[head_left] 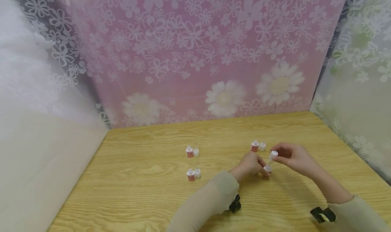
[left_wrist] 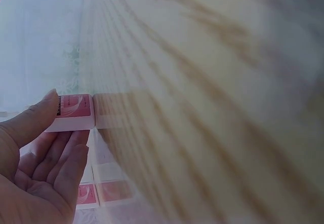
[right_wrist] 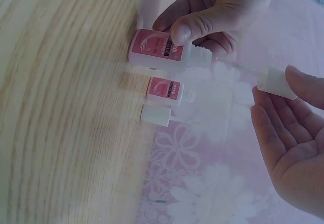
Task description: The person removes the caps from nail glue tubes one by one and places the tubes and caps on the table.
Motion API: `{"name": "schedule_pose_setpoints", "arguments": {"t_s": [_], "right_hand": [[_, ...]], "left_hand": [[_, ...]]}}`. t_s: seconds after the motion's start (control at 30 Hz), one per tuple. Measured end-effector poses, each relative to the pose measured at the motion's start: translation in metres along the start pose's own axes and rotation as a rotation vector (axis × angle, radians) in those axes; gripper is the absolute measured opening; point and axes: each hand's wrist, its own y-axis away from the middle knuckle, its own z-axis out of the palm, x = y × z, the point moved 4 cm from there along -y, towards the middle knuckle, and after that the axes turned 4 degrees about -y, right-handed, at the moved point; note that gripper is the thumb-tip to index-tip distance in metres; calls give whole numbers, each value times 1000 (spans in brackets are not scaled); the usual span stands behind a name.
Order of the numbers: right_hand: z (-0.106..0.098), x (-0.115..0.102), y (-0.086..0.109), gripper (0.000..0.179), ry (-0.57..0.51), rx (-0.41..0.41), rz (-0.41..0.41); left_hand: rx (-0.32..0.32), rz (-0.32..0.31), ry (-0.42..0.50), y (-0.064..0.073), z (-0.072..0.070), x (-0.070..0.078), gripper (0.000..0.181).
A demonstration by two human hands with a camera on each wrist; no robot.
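In the head view, my left hand [head_left: 251,163] holds a small white glue bottle [head_left: 267,170] upright on the table at the right. Its red-pink label shows between thumb and fingers in the left wrist view, where the bottle [left_wrist: 76,107] stands on the wood. Just over its open neck, my right hand [head_left: 298,158] pinches a white brush cap [head_left: 274,154]. In the right wrist view, the thin brush points from the cap [right_wrist: 276,82] at the mouth of the bottle [right_wrist: 157,47], its tip right by the threaded neck.
Behind my left hand stands another uncapped bottle [head_left: 255,146] beside its upright cap [head_left: 262,146]. Two more uncapped bottles, one farther back [head_left: 190,152] and one nearer [head_left: 191,175], stand left with caps alongside. A pink flowered cloth [head_left: 183,55] hangs behind the wooden table [head_left: 137,191].
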Motion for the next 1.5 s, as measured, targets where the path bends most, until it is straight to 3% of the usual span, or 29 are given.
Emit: {"name": "schedule_pose_setpoints", "arguments": {"t_s": [1.07,1.5], "right_hand": [[1,5,2,17,38,-7,12],[2,10,4,20,-34,47,17]], "left_hand": [[-4,-14,16,1,1,0,17],[-6,-20,41,1,2,-1,16]]}}
